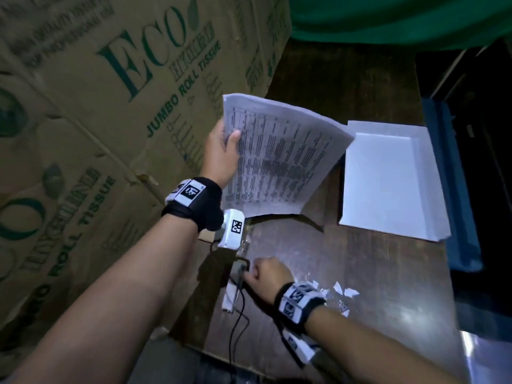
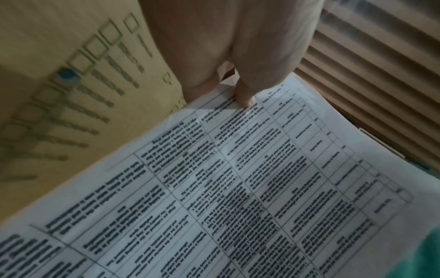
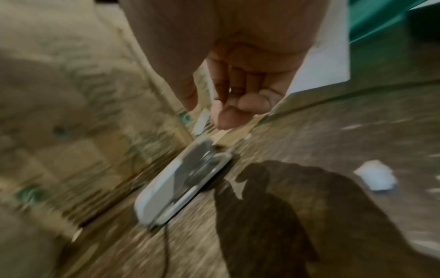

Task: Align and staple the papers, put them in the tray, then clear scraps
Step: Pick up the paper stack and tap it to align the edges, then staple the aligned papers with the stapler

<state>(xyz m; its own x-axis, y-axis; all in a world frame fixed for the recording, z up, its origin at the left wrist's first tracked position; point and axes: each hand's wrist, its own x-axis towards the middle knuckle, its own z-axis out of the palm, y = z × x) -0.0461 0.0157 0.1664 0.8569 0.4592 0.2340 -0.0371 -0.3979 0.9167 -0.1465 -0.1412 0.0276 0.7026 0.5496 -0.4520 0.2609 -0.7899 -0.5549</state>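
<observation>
My left hand [image 1: 224,153] grips a stack of printed papers [image 1: 279,156] by its left edge, thumb on the top sheet, and holds it tilted above the table. In the left wrist view the thumb [image 2: 245,94] presses on the papers [image 2: 238,188]. A white and grey stapler [image 1: 235,284] lies on the table near the boxes. My right hand [image 1: 263,275] hovers right by the stapler [image 3: 183,180], fingers [image 3: 228,116] loosely curled and holding nothing. An empty white tray [image 1: 382,178] sits on the right. Torn paper scraps [image 1: 343,291] lie beside my right wrist.
Large cardboard boxes [image 1: 83,120] wall off the left side. The wooden table [image 1: 360,273] ends on the right at a blue edge [image 1: 457,217]. A green cloth [image 1: 388,18] hangs at the back. A black cable [image 1: 238,314] runs past the stapler.
</observation>
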